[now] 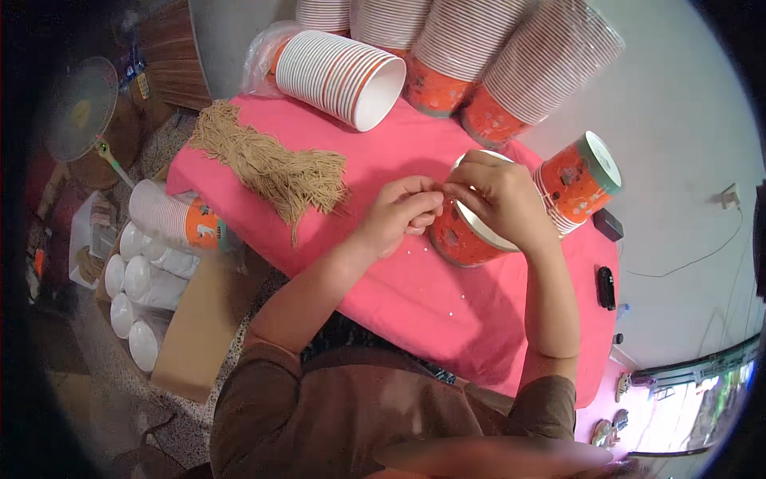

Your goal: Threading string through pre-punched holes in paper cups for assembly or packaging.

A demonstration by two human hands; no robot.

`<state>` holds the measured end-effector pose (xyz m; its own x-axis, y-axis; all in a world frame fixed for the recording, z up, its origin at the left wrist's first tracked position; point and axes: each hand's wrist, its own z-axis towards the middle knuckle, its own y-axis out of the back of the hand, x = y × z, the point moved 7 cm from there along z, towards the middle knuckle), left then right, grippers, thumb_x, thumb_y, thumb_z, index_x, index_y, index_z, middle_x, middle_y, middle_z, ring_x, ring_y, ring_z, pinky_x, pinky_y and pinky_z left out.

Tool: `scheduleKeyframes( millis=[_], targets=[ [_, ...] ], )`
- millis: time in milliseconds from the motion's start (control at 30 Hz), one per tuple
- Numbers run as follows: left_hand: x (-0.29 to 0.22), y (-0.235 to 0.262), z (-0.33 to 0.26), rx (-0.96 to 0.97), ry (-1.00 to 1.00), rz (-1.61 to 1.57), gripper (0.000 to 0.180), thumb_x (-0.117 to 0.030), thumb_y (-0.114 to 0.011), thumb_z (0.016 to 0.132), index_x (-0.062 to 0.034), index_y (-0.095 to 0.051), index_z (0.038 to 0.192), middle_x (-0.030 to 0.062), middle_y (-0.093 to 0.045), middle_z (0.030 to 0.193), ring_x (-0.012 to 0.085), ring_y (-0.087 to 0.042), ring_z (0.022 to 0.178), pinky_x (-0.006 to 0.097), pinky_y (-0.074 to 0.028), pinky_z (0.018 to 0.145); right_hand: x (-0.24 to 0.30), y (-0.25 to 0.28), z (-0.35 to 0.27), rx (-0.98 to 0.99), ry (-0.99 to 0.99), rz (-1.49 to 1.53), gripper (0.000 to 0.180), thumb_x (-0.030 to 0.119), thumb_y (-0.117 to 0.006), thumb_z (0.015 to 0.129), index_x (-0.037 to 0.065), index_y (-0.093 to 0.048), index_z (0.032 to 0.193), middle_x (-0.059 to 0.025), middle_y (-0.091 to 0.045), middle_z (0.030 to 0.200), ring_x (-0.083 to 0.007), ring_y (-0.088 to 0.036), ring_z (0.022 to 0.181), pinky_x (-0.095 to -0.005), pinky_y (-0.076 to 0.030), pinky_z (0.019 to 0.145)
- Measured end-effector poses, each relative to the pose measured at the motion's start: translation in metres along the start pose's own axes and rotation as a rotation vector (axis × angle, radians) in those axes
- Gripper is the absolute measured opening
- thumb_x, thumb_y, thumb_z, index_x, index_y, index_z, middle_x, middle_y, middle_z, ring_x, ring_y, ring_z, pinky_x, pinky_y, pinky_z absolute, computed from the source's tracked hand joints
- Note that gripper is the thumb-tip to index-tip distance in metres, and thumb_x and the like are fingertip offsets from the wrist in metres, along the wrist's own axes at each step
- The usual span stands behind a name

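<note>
Both hands meet over the pink-covered table with their fingertips nearly touching. My left hand (403, 211) is closed, thumb pressed against curled fingers. My right hand (496, 190) pinches from the other side, its back toward me. Whatever lies between the fingertips is too small to make out. Just beneath my right hand stands an orange paper bucket (456, 241) with a white rim, partly covered by the hand and wrist. To the left lies a loose bundle of tan cords (275, 166). Several tiny white bits are scattered on the cloth near my left hand.
A stack of white-rimmed paper buckets (335, 76) lies on its side at the back; wrapped stacks (542, 68) stand behind. Another orange stack (576, 180) leans at the right, near a black object (606, 287). On the floor at left, a cardboard box (195, 335) holds white tubs.
</note>
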<state>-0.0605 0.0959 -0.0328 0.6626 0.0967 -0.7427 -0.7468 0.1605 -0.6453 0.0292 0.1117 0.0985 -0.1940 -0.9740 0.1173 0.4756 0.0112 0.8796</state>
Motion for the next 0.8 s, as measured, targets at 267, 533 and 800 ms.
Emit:
scheduleKeyframes(
  millis=[267,533,800],
  targets=[
    [-0.013,-0.006,0.000,-0.116,-0.290,0.443,0.008,-0.006,-0.061,0.088,-0.0039,-0.059,0.096,-0.0046,-0.054,0.079,0.0012,-0.045,0.063,0.017,-0.036,0.052,-0.020,-0.009,-0.009,0.010,-0.235,0.341,0.022,0.019,-0.066,0.084,-0.001,-0.060,0.075,-0.0150,-0.058,0.067,-0.0289,-0.056,0.058,-0.0388,-0.044,0.056],
    [-0.015,-0.002,-0.005,-0.254,-0.566,0.553,0.005,-0.002,-0.063,0.086,-0.0010,-0.061,0.090,-0.0025,-0.061,0.080,0.0019,-0.054,0.067,0.019,-0.044,0.057,-0.036,-0.032,-0.017,0.202,-0.388,0.341,0.025,0.018,-0.055,0.095,-0.004,-0.061,0.085,-0.0050,-0.053,0.064,-0.0112,-0.047,0.063,-0.0281,-0.041,0.059],
    [-0.001,0.001,0.000,-0.158,-0.276,0.044,0.004,-0.005,-0.058,0.088,-0.0052,-0.056,0.091,-0.0044,-0.050,0.070,0.0011,-0.042,0.055,0.019,-0.032,0.045,-0.028,-0.027,-0.014,0.062,-0.285,0.315,0.026,0.022,-0.059,0.090,-0.002,-0.060,0.081,-0.0172,-0.059,0.072,-0.0276,-0.057,0.063,-0.0394,-0.045,0.061]
  ],
)
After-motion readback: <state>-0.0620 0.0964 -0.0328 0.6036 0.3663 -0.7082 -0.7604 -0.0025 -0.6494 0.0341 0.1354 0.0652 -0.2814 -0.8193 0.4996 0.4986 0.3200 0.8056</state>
